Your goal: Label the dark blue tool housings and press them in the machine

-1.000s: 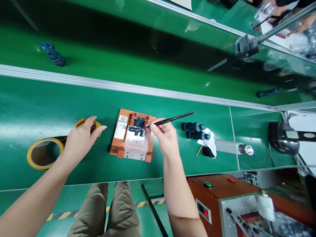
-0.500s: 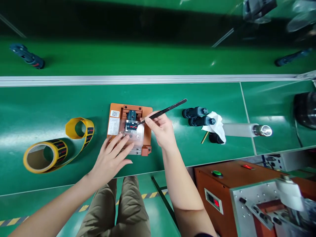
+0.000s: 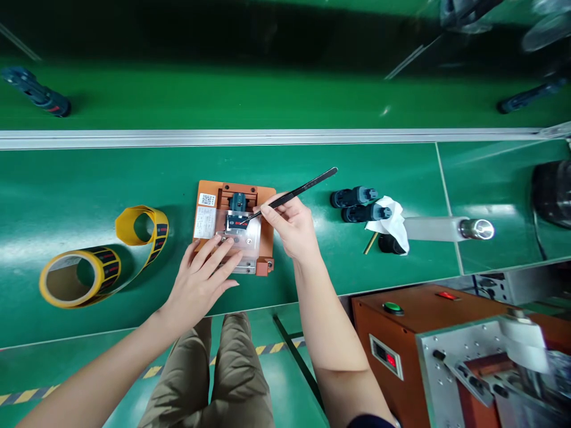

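Note:
My right hand pinches black tweezers, their tip resting at a dark label with red lettering. The label lies at the window of a clear plastic plate on an orange fixture. Under that plate, a dark blue tool housing sits in the fixture and shows at its upper end. With fingers spread, my left hand lies on the lower left of the clear plate and the fixture.
To the left stands a yellow roll of labels, its strip curling up behind. Two dark blue tool housings lie to the right, beside a white cloth and a pale bottle. An orange machine stands at the lower right.
The whole view has shifted slightly. Both hands keep nearly the same place on the fixture, and the tweezers' tip stays at the label.

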